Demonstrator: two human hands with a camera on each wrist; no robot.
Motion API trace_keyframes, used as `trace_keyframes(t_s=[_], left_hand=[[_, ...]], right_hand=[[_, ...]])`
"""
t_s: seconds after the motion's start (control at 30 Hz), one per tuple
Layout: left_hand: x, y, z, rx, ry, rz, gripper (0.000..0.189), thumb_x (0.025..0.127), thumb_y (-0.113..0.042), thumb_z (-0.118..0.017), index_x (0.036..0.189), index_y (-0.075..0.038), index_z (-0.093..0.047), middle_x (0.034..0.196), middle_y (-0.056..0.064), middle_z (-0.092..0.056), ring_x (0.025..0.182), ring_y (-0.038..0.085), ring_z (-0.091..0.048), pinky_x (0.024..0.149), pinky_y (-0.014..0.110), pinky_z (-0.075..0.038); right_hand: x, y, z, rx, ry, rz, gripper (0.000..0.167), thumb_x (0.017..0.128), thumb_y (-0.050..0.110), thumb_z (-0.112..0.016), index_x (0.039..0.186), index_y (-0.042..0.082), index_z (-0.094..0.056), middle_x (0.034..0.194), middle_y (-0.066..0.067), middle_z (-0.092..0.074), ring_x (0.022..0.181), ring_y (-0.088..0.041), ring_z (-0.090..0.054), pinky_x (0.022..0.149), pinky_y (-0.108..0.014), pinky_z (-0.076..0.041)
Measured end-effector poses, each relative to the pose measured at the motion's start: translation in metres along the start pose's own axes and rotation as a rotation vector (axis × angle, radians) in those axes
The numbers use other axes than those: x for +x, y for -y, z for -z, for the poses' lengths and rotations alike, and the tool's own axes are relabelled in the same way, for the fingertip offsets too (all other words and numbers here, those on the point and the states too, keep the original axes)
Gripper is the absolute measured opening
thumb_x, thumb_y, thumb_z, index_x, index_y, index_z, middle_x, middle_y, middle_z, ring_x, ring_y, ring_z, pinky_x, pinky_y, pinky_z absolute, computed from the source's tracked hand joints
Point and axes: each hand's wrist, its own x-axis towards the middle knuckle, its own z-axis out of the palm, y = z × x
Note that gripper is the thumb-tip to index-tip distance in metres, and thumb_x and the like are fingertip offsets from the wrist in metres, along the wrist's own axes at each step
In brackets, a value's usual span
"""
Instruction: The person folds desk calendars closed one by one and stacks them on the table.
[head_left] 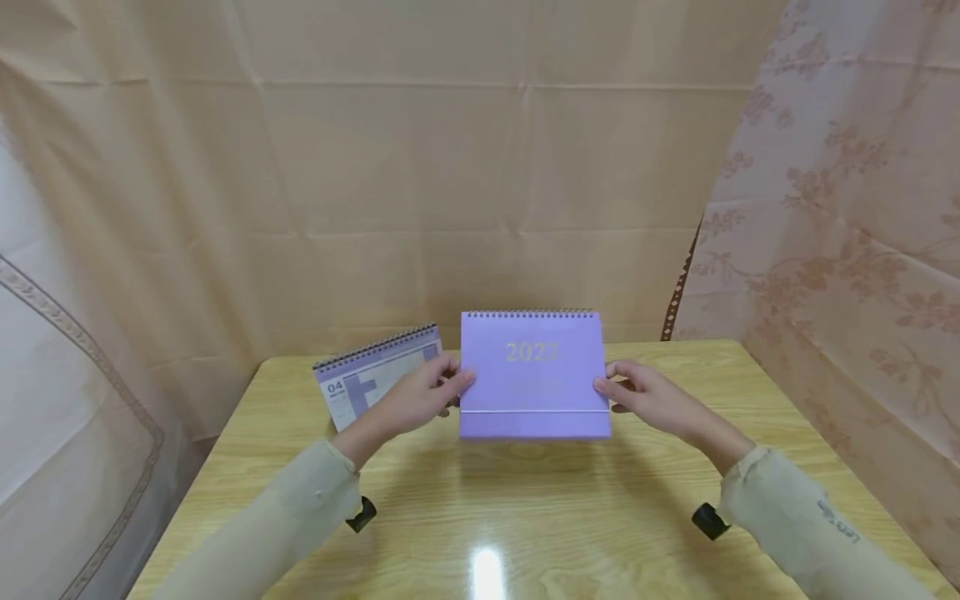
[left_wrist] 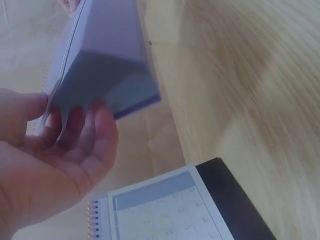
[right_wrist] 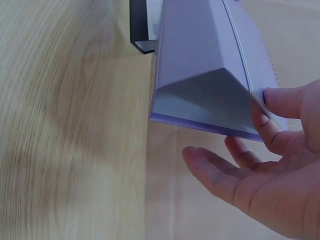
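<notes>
A purple desk calendar (head_left: 532, 379) marked 2022, spiral-bound along its top, is held up between both hands. My left hand (head_left: 427, 392) pinches its left edge, thumb on the front cover and fingers behind. On the opposite edge, my right hand (head_left: 645, 396) pinches it the same way. In the right wrist view the calendar's folded stand (right_wrist: 200, 100) shows as a hollow triangle, with the lower fingers spread beneath it. A second desk calendar (head_left: 367, 387), its page reading 04, stands tilted on the table behind my left hand; that hand covers part of it.
The wood-grain table (head_left: 540, 508) reaches back to a beige cloth (head_left: 480, 167) hanging behind it. A flower-patterned curtain (head_left: 855, 208) hangs on the right, and a pale curtain (head_left: 52, 375) on the left. Dark wrist devices (head_left: 708, 521) sit at both cuffs.
</notes>
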Motion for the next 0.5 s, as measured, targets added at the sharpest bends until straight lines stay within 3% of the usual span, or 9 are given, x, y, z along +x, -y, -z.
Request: trace_keyframes(t_s=[0.1,0.17,0.5], left_hand=[[-0.0049,0.0024,0.0009,-0.062,0.058,0.071,0.032,0.108,-0.039,-0.051,0.110,-0.007,-0.056,0.093,0.008,-0.067,0.083,0.029,-0.068,0.068,0.040,-0.058],[-0.0067,0.0042,0.0013,-0.069,0.072,0.085,0.034,0.108,-0.039,-0.049,0.112,-0.006,-0.056,0.092,0.009,-0.067,0.083,0.033,-0.067,0.066,0.041,-0.058],[-0.0110,0.0082,0.0032,0.001,0.075,0.060,0.031,0.109,-0.036,-0.049,0.106,-0.006,-0.056,0.092,0.008,-0.065,0.080,0.022,-0.064,0.069,0.039,-0.056]], right_hand=[[-0.0007,0.0040,-0.0003,0.084,0.053,-0.058,0.032,0.107,0.030,-0.055,0.114,-0.002,-0.055,0.129,-0.021,-0.056,0.116,-0.031,-0.061,0.096,-0.049,-0.053],[-0.0008,0.0059,-0.0008,0.118,0.081,-0.080,0.035,0.107,0.032,-0.054,0.116,-0.002,-0.054,0.131,-0.022,-0.056,0.117,-0.033,-0.062,0.095,-0.047,-0.054],[0.0011,0.0067,-0.0036,0.156,0.114,-0.118,0.042,0.107,0.033,-0.054,0.123,-0.005,-0.052,0.133,-0.024,-0.059,0.119,-0.036,-0.062,0.093,-0.044,-0.056]])
